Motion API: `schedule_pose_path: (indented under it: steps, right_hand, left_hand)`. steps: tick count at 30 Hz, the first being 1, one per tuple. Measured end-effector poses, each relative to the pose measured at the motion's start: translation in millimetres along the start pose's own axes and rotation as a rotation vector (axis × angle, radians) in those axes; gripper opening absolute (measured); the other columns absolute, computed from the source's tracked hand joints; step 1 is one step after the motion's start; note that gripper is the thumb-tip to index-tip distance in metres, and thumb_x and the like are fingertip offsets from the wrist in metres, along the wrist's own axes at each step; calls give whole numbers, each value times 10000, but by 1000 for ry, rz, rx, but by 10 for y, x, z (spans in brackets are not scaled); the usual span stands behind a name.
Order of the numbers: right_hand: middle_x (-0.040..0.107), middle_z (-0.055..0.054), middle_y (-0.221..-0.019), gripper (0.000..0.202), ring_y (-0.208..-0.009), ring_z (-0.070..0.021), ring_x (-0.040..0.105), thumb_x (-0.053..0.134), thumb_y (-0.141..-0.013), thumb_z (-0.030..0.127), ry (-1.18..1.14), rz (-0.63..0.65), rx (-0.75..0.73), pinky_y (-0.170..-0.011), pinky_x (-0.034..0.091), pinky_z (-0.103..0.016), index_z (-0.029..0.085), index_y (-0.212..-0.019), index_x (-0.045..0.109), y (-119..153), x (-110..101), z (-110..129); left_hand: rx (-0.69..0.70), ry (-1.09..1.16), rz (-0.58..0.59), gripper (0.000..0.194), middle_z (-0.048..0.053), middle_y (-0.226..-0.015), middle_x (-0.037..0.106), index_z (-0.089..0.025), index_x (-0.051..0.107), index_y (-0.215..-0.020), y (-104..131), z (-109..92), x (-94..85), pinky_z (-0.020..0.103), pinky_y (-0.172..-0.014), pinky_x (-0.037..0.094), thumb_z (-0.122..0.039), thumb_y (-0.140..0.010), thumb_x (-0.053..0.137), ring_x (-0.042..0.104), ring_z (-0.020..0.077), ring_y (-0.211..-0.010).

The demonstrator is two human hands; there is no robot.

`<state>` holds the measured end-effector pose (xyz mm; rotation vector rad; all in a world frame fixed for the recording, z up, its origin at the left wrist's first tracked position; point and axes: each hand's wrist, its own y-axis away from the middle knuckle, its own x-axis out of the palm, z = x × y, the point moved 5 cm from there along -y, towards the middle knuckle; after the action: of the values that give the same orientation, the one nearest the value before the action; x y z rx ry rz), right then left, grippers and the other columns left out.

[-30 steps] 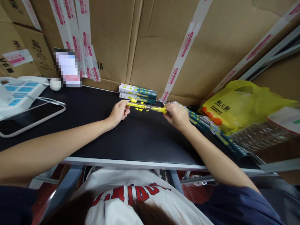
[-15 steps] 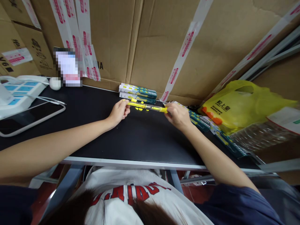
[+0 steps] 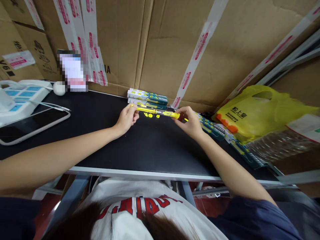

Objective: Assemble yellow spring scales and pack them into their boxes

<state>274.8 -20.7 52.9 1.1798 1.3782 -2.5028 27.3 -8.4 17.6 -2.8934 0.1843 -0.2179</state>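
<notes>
A slim yellow tool with a clear middle section (image 3: 155,112) spans the gap between my hands, above the black table (image 3: 140,153). My left hand (image 3: 127,119) is closed around its left end. At its right end, the thumb and fingers of my right hand (image 3: 188,121) pinch the yellow tip. Small yellow pieces (image 3: 150,115) lie on the table just behind and below the tool. Two printed boxes (image 3: 147,96) rest against the cardboard at the back.
More printed boxes (image 3: 240,148) line the right side beside a yellow plastic bag (image 3: 252,110) and clear plastic packaging (image 3: 280,145). On the left are a white power strip (image 3: 37,86), a tablet (image 3: 32,125) and a blurred phone (image 3: 73,71). Cardboard (image 3: 170,43) walls the back.
The fingers of my right hand have loosened and shifted slightly at the tool's right end, showing more of its yellow tip. My left hand is almost unmoved.
</notes>
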Motion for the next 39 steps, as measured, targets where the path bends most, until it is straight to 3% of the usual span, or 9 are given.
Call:
schedule_pose_path:
  steps: [12,25,39]
  right_hand:
    - [619,8,-768,355,-571,-94,554,773,-722,405,-387,96,233,-502,467,-232,208,-939,573,-44,-20,-55]
    - [642,-20,-630,480,-473,-96,521,550,-831,643,-335,137,291,-446,455,-229,187,-682,568,-57,-22,-36]
    - [618,-21,-564,557,-434,-106,504,460,-848,698,-402,142,388,-401,431,-237,195,-634,567,0,128,-118]
  left_hand:
    - [57,-11,6,165,-93,-487,356,-206,373,-752,-1,-21,-7,137,-351,189,-237,-913,355,290,30,-349]
    - [77,-40,33,168,-91,-497,360,-207,371,-763,22,-43,26,143,-359,197,-243,-926,354,295,33,-358]
    - [83,-59,32,182,-89,-514,354,-204,367,-752,28,-48,25,142,-359,202,-235,-930,356,300,30,-370]
